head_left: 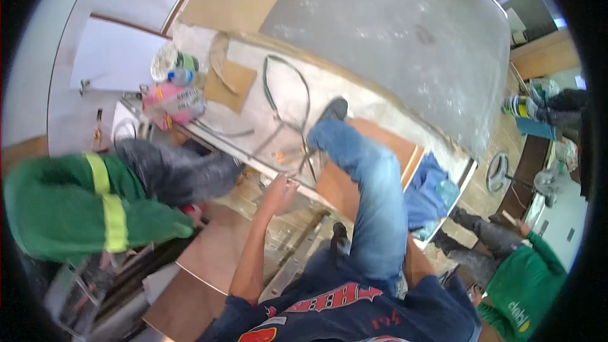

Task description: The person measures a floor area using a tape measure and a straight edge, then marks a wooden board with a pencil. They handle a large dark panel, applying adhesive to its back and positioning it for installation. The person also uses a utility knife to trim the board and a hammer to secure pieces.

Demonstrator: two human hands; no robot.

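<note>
My left hand (278, 195) is at the near edge of a white-covered bench (244, 142), palm partly turned in and fingers loosely bent and a little apart. I see nothing held in it. Just beyond the fingers lies a dark, thin strap or cable (269, 85), looped on the white cover. My right forearm (415, 261) goes down beside my leg, and its hand is hidden. My left or right leg, in blue jeans (373, 171), is raised with the shoe on the bench, over a brown board (339, 183). Blue cloth (427, 193) lies right of the knee.
A person in a green top (57, 206) bends close on my left; another (525, 288) is at lower right. A large grey sheet (392, 38) lies beyond the bench. A pink-and-white bag (174, 106), a bottle (180, 76) and a tub (166, 62) stand at left.
</note>
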